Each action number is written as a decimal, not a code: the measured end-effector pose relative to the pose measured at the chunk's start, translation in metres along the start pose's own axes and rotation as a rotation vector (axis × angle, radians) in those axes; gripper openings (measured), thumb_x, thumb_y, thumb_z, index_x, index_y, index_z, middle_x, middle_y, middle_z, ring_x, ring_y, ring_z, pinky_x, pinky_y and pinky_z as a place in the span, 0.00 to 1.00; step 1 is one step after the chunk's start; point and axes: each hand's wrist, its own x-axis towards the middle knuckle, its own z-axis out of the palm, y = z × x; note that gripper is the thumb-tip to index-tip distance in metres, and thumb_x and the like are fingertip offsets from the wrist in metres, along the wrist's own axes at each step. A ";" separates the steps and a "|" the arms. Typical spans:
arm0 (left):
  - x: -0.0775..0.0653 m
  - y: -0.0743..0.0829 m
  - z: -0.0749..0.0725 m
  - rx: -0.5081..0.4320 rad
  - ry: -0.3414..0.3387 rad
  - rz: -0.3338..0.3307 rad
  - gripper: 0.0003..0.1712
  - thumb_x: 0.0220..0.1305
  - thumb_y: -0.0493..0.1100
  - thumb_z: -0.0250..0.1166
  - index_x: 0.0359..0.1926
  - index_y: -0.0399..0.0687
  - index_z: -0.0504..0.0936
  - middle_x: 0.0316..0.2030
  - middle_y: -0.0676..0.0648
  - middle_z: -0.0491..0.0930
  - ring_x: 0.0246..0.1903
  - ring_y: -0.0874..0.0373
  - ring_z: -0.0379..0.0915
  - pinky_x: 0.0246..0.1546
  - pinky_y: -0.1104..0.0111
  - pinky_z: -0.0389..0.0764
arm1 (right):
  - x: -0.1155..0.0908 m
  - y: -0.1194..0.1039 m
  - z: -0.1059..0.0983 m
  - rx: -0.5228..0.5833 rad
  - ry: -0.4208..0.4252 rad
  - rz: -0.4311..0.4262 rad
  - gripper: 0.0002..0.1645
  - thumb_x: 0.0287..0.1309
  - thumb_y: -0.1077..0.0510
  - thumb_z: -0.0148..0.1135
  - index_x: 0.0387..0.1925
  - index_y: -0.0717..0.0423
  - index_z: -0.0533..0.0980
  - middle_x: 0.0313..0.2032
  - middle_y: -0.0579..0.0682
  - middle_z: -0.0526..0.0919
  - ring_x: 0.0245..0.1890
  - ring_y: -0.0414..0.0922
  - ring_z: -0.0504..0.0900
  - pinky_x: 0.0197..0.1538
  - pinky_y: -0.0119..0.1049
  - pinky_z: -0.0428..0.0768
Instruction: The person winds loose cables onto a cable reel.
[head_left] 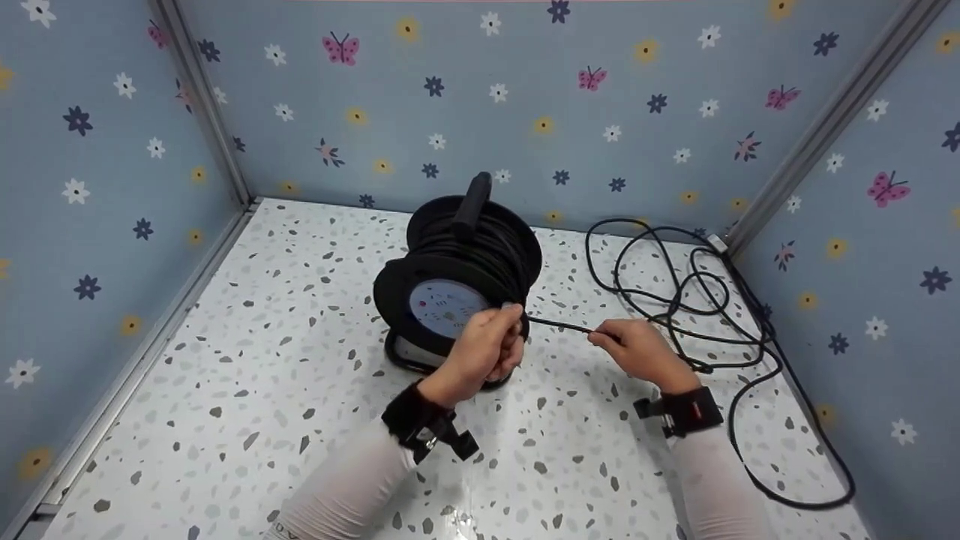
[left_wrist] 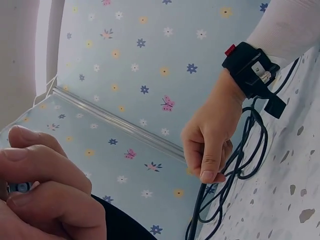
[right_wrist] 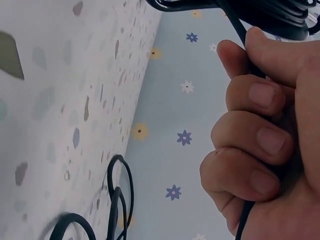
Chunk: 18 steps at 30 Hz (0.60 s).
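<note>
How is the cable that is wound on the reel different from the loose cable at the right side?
The wound cable is packed in close turns, while the loose cable spreads in wide, crossing loops. The wound cable sits between the two discs of the reel; the loose cable lies on the speckled surface, near the right wall. Both are black.

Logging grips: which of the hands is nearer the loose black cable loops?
The right hand, beside the loops; the left hand is at the black round reel.
</note>
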 end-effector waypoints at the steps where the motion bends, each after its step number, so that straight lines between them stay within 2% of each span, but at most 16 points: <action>1: 0.000 -0.002 0.001 0.012 0.006 -0.004 0.21 0.88 0.50 0.53 0.32 0.47 0.71 0.12 0.52 0.67 0.08 0.65 0.56 0.08 0.73 0.58 | 0.001 0.000 0.003 0.000 -0.003 -0.009 0.14 0.81 0.50 0.67 0.38 0.52 0.88 0.27 0.38 0.79 0.24 0.37 0.71 0.34 0.38 0.74; 5: 0.000 -0.011 0.002 0.069 -0.002 -0.014 0.23 0.88 0.50 0.53 0.30 0.48 0.71 0.10 0.52 0.67 0.07 0.65 0.56 0.08 0.72 0.56 | 0.005 -0.003 0.012 0.004 -0.015 -0.019 0.13 0.82 0.51 0.67 0.39 0.53 0.88 0.30 0.41 0.82 0.28 0.38 0.75 0.36 0.40 0.77; 10: -0.001 -0.019 0.000 0.105 -0.008 -0.064 0.26 0.88 0.52 0.53 0.26 0.49 0.70 0.10 0.52 0.66 0.08 0.65 0.55 0.09 0.72 0.55 | 0.008 -0.009 0.023 -0.007 -0.040 -0.021 0.12 0.83 0.52 0.65 0.42 0.52 0.87 0.33 0.47 0.87 0.31 0.39 0.80 0.39 0.44 0.81; 14: -0.001 -0.024 0.000 0.145 0.010 -0.100 0.28 0.87 0.53 0.55 0.24 0.50 0.69 0.10 0.52 0.66 0.09 0.64 0.56 0.09 0.73 0.56 | 0.011 -0.012 0.031 -0.017 -0.050 -0.020 0.11 0.83 0.53 0.64 0.43 0.52 0.86 0.34 0.45 0.87 0.33 0.40 0.82 0.41 0.46 0.84; 18: -0.003 -0.034 -0.005 0.183 0.023 -0.141 0.27 0.86 0.54 0.57 0.24 0.50 0.70 0.10 0.52 0.67 0.09 0.64 0.56 0.09 0.73 0.56 | 0.012 -0.013 0.038 -0.002 -0.063 -0.012 0.10 0.84 0.53 0.62 0.44 0.51 0.86 0.36 0.48 0.88 0.35 0.41 0.84 0.42 0.47 0.85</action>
